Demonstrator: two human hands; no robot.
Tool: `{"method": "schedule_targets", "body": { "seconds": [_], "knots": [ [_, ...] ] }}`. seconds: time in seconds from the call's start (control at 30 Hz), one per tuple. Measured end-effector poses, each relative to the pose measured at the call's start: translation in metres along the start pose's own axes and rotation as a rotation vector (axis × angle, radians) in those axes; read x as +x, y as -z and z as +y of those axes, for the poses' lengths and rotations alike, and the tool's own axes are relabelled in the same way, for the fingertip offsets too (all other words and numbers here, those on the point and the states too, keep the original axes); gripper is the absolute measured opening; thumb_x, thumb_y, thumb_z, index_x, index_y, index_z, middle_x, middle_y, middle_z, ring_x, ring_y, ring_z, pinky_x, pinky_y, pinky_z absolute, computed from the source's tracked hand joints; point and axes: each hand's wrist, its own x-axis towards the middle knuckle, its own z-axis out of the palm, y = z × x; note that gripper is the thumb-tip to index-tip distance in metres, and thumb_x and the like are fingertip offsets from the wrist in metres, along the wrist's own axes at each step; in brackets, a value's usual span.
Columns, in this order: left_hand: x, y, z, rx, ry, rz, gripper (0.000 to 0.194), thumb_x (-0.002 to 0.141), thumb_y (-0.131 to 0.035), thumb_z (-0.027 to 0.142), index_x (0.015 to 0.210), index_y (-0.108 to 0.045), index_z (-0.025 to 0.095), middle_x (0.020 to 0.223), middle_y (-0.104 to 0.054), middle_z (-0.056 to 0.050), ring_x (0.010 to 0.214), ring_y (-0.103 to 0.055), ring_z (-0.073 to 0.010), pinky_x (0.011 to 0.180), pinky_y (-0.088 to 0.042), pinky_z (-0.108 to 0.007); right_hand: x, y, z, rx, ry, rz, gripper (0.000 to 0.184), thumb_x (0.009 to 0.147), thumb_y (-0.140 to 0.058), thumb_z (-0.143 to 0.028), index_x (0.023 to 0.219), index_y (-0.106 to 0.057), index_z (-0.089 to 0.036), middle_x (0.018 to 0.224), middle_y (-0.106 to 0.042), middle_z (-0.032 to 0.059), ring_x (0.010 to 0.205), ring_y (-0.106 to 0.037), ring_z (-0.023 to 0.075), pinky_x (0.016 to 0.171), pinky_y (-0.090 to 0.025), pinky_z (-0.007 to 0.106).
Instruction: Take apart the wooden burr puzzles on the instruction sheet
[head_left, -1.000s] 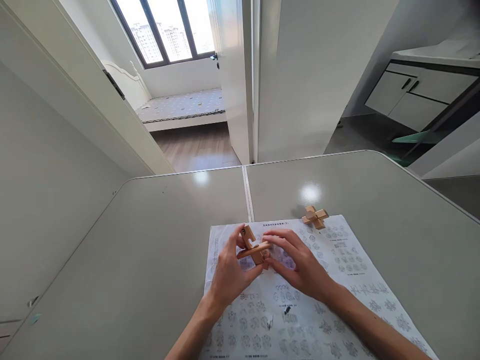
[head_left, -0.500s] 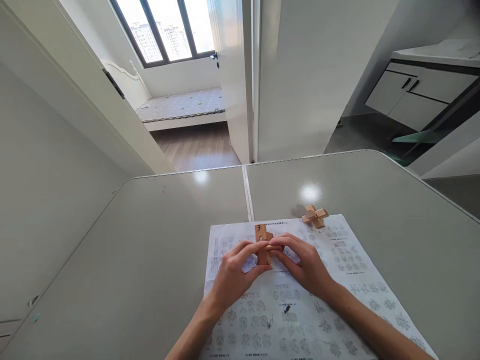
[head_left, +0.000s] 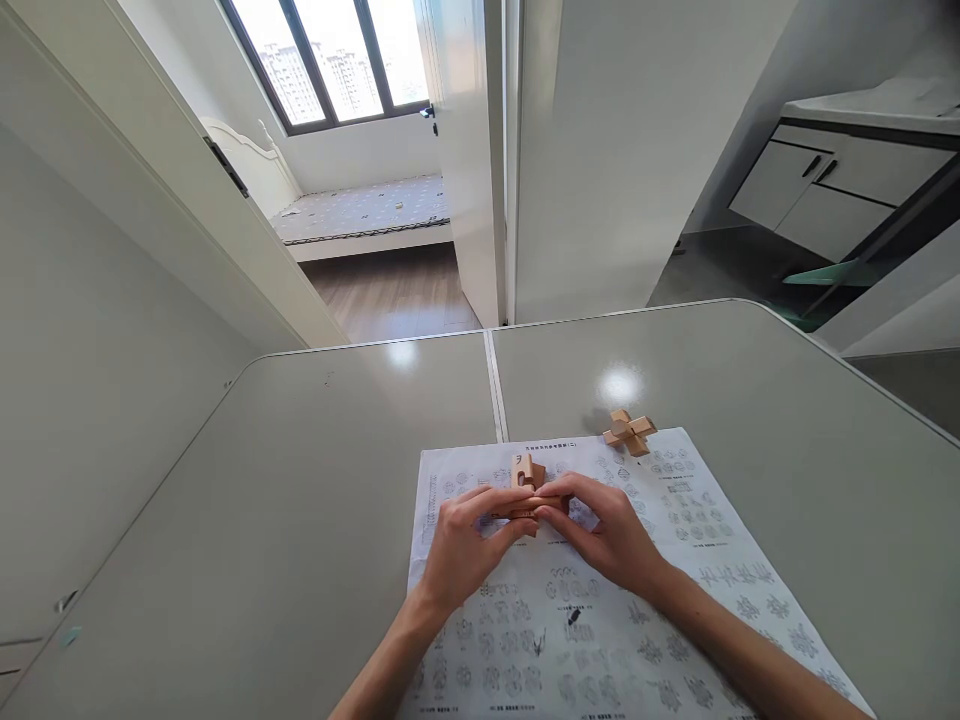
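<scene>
Wooden burr puzzle pieces (head_left: pixel 522 470) are fitted partly together over the printed sheet (head_left: pixel 585 655), one block bearing a dark mark and a notch. My left hand (head_left: pixel 466 545) grips them from the left, thumb below and fingers above. From the right, my right hand (head_left: pixel 604 522) pinches a wooden bar (head_left: pixel 551 503) that lies crosswise against the marked block. Fingertips of both hands meet at the middle and hide part of the joint. Beyond my right hand, a cross-shaped wooden puzzle (head_left: pixel 630 432) rests at the sheet's top edge.
The sheet carries rows of small puzzle diagrams and lies on a grey-green table (head_left: pixel 300 520) with a pale seam (head_left: pixel 495 385). Past the table's far edge stand an open door (head_left: pixel 469 170), a bed (head_left: pixel 367 215) and a white cabinet (head_left: pixel 832 185).
The marked block has tipped and shifted slightly. The crosswise bar now shows more of its length between my fingertips. The cross-shaped puzzle has stayed in place.
</scene>
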Motion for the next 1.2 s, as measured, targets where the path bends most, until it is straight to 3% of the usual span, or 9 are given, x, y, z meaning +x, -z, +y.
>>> {"method": "schedule_targets", "body": {
  "seconds": [0.37,0.63,0.87,1.2],
  "knots": [
    [0.0021,-0.0002,0.0051,-0.073,0.120,-0.029,0.029,0.081,-0.088,0.030,0.110,-0.084,0.029,0.099,-0.085,-0.003,0.092,-0.082,-0.0269,0.089,-0.069,-0.043,-0.0016,-0.0017,0.0000,0.011,-0.070,-0.010,0.014,0.104,-0.063,-0.035,0.100,-0.069,-0.022,0.077,-0.070,0.0027,0.065,-0.062,0.0183,0.058,-0.051,0.030],
    [0.0013,0.0005,0.0073,-0.161,0.192,-0.019,0.026,0.083,-0.087,0.037,0.107,-0.085,0.027,0.102,-0.085,-0.004,0.097,-0.082,-0.0300,0.091,-0.069,-0.046,-0.0006,-0.0025,-0.0011,0.043,-0.047,-0.028,0.013,0.104,-0.062,-0.034,0.100,-0.067,-0.023,0.079,-0.073,0.0037,0.067,-0.067,0.0193,0.059,-0.054,0.030],
    [0.0028,0.0032,0.0097,-0.124,0.130,-0.097,0.026,0.093,-0.077,0.038,0.116,-0.082,0.027,0.103,-0.085,-0.005,0.095,-0.082,-0.0275,0.089,-0.069,-0.043,0.0010,-0.0011,-0.0030,0.045,-0.077,-0.010,0.017,0.104,-0.062,-0.038,0.098,-0.067,-0.023,0.076,-0.073,0.0026,0.064,-0.066,0.0190,0.060,-0.055,0.030],
    [-0.0003,0.0005,0.0067,0.052,-0.003,-0.046,0.021,0.100,-0.067,0.032,0.115,-0.081,0.027,0.098,-0.084,-0.005,0.087,-0.080,-0.0225,0.083,-0.066,-0.037,0.0015,-0.0011,-0.0034,0.040,-0.081,-0.007,0.018,0.104,-0.061,-0.038,0.098,-0.067,-0.023,0.076,-0.072,0.0030,0.065,-0.065,0.0192,0.059,-0.053,0.031]
  ]
}}
